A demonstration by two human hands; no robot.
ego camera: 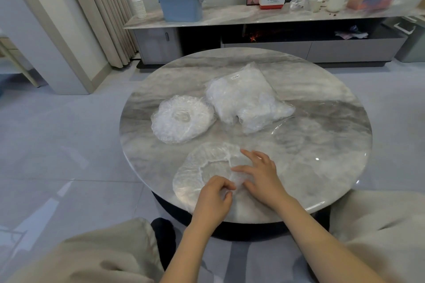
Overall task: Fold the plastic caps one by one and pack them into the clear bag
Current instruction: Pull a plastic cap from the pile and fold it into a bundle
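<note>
Round surface (322, 99) of glossy, grey-veined marble-like stone bearing thin, crinkled, translucent plastic caps (181, 119), a clear, shiny plastic bag (246, 96), above a polished, reflective tiled floor (57, 145).

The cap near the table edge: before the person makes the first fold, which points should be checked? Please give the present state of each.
1. Left hand grips the near edge of the spread cap: ok.
2. Right hand rests on the cap with straight fingers, holding it down: ok.
3. Cap lies fully on the table: not ok, its near edge reaches the rim.
4. Cap is free of the stack of caps: ok, a gap shows.
5. Clear bag lies within reach: ok, likely.
6. Bag mouth is open: cannot tell.
</note>
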